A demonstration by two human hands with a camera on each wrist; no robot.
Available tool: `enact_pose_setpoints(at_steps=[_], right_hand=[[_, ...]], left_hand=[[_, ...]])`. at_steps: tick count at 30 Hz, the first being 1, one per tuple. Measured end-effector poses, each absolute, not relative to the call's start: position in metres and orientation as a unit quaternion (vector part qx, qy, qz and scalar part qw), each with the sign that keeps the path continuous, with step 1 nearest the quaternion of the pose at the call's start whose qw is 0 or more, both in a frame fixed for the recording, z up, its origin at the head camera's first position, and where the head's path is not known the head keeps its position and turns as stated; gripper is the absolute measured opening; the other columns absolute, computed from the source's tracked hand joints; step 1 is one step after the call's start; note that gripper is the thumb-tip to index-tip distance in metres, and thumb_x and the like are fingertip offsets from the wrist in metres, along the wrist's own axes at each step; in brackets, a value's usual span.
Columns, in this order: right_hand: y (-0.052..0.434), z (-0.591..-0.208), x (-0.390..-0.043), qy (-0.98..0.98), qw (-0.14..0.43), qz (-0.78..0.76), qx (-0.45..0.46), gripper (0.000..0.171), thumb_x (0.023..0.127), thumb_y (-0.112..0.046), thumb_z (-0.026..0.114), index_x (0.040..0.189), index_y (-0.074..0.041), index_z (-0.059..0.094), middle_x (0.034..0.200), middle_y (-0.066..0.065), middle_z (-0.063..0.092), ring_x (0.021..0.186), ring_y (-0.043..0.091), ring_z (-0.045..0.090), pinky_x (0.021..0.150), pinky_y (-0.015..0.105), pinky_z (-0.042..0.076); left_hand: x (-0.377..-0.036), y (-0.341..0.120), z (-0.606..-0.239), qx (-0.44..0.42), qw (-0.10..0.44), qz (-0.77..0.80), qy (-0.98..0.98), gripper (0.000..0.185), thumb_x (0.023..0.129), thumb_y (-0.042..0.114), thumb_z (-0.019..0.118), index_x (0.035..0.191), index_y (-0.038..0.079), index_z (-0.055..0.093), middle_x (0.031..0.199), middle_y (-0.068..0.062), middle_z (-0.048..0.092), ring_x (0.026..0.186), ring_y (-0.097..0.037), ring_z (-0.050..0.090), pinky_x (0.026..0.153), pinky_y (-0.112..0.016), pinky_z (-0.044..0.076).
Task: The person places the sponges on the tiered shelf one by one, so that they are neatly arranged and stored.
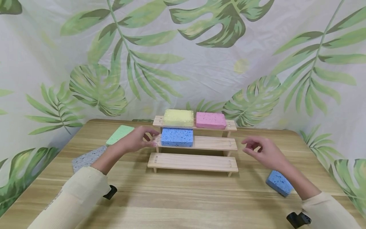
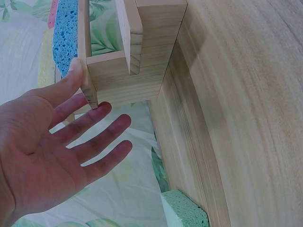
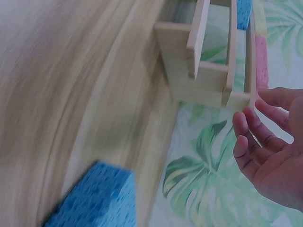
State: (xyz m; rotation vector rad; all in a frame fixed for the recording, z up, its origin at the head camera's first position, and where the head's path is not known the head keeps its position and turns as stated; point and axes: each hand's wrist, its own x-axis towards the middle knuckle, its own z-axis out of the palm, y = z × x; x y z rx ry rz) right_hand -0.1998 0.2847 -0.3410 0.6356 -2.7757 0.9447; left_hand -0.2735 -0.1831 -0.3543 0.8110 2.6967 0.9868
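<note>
Nearest us, on the right of the table (image 1: 183, 197), lay a blue sponge (image 1: 279, 183), partly behind our right forearm. Our right hand (image 1: 264, 152) hovered just above and beyond it, near the right end of the rack (image 1: 194, 161), fingers loosely bent and holding nothing; the right wrist view showed them apart from the wood. On the left, a grey sponge (image 1: 87, 158) lay at the table's edge, and a green sponge (image 1: 120, 134) lay farther back, just behind our left wrist. Our left hand (image 1: 136, 140) was spread wide, fingers straight, its thumb tip touching the left end of the rack's middle shelf, close to a second blue sponge (image 1: 177, 137) lying on that shelf; it gripped nothing. The lowest, nearest shelf carried no sponge. On the top, farthest shelf sat a yellow sponge (image 1: 178, 117) on the left and a pink sponge (image 1: 210, 120) on the right, side by side. Behind hung a leaf-print cloth (image 1: 200, 57).
</note>
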Motion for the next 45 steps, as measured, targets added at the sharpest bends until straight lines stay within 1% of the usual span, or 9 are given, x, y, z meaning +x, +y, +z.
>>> enact_pose_setpoints(at_steps=[5,13,21,25,28,34,37,41,45], right_hand=[[0.303,-0.345,-0.199,-0.928,0.062,0.305,0.203,0.017,0.097,-0.005,0.072,0.113,0.000,0.073,0.091,0.001,0.073,0.081,0.010,0.066,0.064,0.027,0.056],[0.334,-0.354,-0.199,-0.935,0.059,0.297,0.187,0.017,0.095,-0.003,0.073,0.112,0.001,0.074,0.092,0.002,0.073,0.083,0.011,0.068,0.073,0.028,0.058],[0.367,-0.367,-0.200,-0.933,0.066,0.290,0.202,0.019,0.088,0.004,0.075,0.107,0.006,0.073,0.085,0.000,0.071,0.076,0.002,0.065,0.068,0.025,0.058],[0.383,-0.373,-0.198,-0.932,0.067,0.284,0.216,0.020,0.084,0.009,0.075,0.103,0.010,0.071,0.083,0.002,0.071,0.074,-0.002,0.063,0.066,0.024,0.057],[0.394,-0.375,-0.197,-0.938,0.052,0.276,0.201,0.020,0.084,0.010,0.075,0.103,0.011,0.071,0.084,0.003,0.071,0.074,0.000,0.063,0.066,0.024,0.057],[0.409,-0.374,-0.194,-0.955,0.002,0.255,0.149,0.026,0.085,0.002,0.079,0.108,0.011,0.071,0.089,0.005,0.070,0.077,0.008,0.066,0.069,0.024,0.056],[0.415,-0.373,-0.193,-0.957,-0.010,0.252,0.145,0.030,0.081,0.003,0.082,0.108,0.011,0.070,0.090,0.007,0.070,0.079,0.009,0.066,0.069,0.024,0.056],[0.421,-0.373,-0.192,-0.962,-0.030,0.232,0.142,0.035,0.075,0.002,0.086,0.106,0.008,0.072,0.092,0.007,0.070,0.081,0.016,0.069,0.068,0.024,0.056],[0.425,-0.373,-0.192,-0.963,-0.058,0.230,0.132,0.038,0.074,0.000,0.087,0.108,0.007,0.073,0.094,0.007,0.069,0.083,0.019,0.069,0.067,0.024,0.055]], left_hand=[[-0.273,-0.182,-0.354,0.271,0.079,0.330,0.901,0.043,0.096,0.010,0.075,0.133,-0.010,0.063,0.126,-0.025,0.066,0.105,-0.040,0.068,0.090,-0.047,0.059],[-0.273,-0.183,-0.354,0.271,0.076,0.330,0.901,0.043,0.096,0.009,0.075,0.132,-0.010,0.063,0.126,-0.025,0.066,0.105,-0.040,0.068,0.090,-0.048,0.059],[-0.273,-0.183,-0.354,0.275,0.072,0.326,0.902,0.043,0.096,0.008,0.075,0.132,-0.011,0.063,0.127,-0.025,0.066,0.105,-0.040,0.068,0.091,-0.049,0.059],[-0.273,-0.183,-0.354,0.272,0.074,0.326,0.902,0.043,0.096,0.009,0.075,0.132,-0.010,0.063,0.127,-0.025,0.066,0.105,-0.040,0.068,0.091,-0.048,0.059],[-0.272,-0.183,-0.354,0.271,0.075,0.327,0.902,0.043,0.096,0.009,0.075,0.133,-0.011,0.063,0.126,-0.025,0.065,0.105,-0.040,0.068,0.090,-0.048,0.059],[-0.272,-0.183,-0.354,0.270,0.077,0.330,0.901,0.043,0.096,0.009,0.075,0.133,-0.011,0.063,0.127,-0.025,0.065,0.105,-0.040,0.068,0.090,-0.048,0.059],[-0.272,-0.183,-0.354,0.270,0.077,0.330,0.901,0.043,0.096,0.009,0.075,0.133,-0.011,0.063,0.126,-0.025,0.065,0.104,-0.040,0.069,0.090,-0.048,0.059],[-0.273,-0.183,-0.355,0.271,0.075,0.329,0.902,0.043,0.096,0.009,0.075,0.132,-0.011,0.063,0.125,-0.025,0.065,0.105,-0.040,0.069,0.090,-0.048,0.059],[-0.274,-0.184,-0.356,0.272,0.075,0.328,0.901,0.043,0.096,0.009,0.075,0.133,-0.010,0.063,0.125,-0.025,0.065,0.105,-0.040,0.069,0.090,-0.048,0.059]])
